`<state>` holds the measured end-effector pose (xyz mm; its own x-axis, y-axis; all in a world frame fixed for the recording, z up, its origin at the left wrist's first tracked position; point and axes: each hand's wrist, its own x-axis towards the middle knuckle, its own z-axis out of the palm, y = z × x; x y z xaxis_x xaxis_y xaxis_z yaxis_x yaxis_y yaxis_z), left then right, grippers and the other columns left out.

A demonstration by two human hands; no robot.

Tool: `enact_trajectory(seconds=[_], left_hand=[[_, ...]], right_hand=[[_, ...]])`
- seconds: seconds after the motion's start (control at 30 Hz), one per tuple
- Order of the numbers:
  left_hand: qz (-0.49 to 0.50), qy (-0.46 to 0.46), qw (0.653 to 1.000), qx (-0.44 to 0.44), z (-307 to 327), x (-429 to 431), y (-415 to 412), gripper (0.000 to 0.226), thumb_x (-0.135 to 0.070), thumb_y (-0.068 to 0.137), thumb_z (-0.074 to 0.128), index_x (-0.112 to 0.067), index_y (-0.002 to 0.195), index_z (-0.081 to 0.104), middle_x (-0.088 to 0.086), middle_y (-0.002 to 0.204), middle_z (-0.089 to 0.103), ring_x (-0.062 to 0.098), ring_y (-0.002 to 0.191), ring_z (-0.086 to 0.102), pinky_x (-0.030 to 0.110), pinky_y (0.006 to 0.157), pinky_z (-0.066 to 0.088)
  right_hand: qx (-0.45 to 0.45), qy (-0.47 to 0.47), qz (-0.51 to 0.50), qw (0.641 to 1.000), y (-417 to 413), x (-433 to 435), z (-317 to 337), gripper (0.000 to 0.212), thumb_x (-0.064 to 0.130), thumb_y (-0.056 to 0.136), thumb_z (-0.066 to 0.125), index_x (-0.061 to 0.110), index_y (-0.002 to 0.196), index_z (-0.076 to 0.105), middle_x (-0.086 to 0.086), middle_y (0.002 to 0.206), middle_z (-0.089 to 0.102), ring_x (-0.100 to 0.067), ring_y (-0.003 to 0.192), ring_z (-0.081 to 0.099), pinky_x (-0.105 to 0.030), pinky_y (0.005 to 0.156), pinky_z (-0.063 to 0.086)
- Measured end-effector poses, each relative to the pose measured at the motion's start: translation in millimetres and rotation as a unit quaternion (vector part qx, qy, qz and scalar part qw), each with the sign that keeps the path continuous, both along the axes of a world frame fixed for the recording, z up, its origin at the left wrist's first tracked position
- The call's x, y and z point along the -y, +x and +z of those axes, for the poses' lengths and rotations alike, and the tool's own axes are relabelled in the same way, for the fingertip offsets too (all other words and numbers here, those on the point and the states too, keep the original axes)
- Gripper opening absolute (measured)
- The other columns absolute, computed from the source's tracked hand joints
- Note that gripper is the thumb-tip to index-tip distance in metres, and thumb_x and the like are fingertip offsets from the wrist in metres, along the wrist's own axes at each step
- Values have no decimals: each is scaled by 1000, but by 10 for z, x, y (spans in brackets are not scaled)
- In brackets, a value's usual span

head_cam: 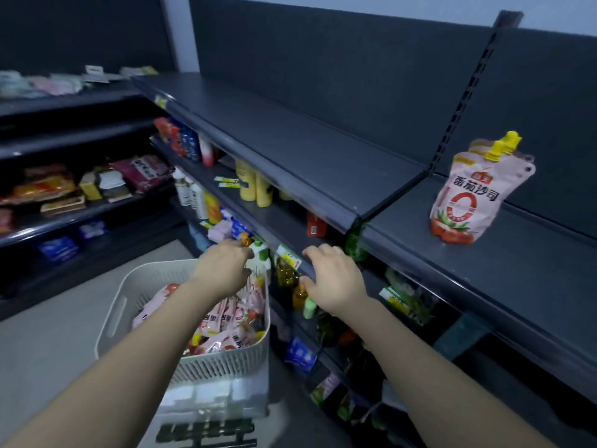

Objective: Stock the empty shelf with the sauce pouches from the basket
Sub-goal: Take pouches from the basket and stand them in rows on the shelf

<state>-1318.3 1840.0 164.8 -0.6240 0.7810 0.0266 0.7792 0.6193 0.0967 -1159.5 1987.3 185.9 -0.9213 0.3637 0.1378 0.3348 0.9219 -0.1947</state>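
A pale slotted basket (135,286) stands on a box on the floor, filled with several pink sauce pouches (226,321) with yellow caps. My left hand (223,266) reaches down over the basket's far side, fingers curled among the pouches; whether it grips one I cannot tell. My right hand (332,279) hovers to the right of the basket, fingers spread, holding nothing. On the dark top shelf (504,273) at the right, two pink pouches (465,192) stand upright, one behind the other.
The left section of the top shelf (274,130) is bare. Lower shelves hold bottles (252,185), packets and price tags. Another shelving unit (64,189) with snack packs stands at the left. Grey floor lies left of the basket.
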Motion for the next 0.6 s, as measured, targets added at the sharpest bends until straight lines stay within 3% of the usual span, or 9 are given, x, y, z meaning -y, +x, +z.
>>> enact_trajectory(seconds=[0.2,0.47,0.6], left_hand=[[60,-98,993,15,-455,648,-443,33,-24,82,56,-19,113,64,6,118,64,25,113,56,35,93,47],[109,-132,979,107,-1149,1231,-999,34,-19,80,55,-27,111,66,1,115,66,21,103,61,34,86,54],[138,-168,966,137,-1490,1413,-1172,45,-14,81,52,-24,124,56,7,119,61,27,112,56,35,89,50]], right_hand=[[103,-24,46,993,-556,406,-468,41,33,89,54,15,125,50,-8,123,54,-29,118,47,-38,94,42],[244,-42,63,967,-1243,779,-1230,28,26,88,54,14,113,57,-8,113,59,-29,106,55,-38,80,47],[311,-64,50,947,-1417,846,-1630,33,17,85,54,14,117,58,-8,126,57,-28,110,56,-34,79,48]])
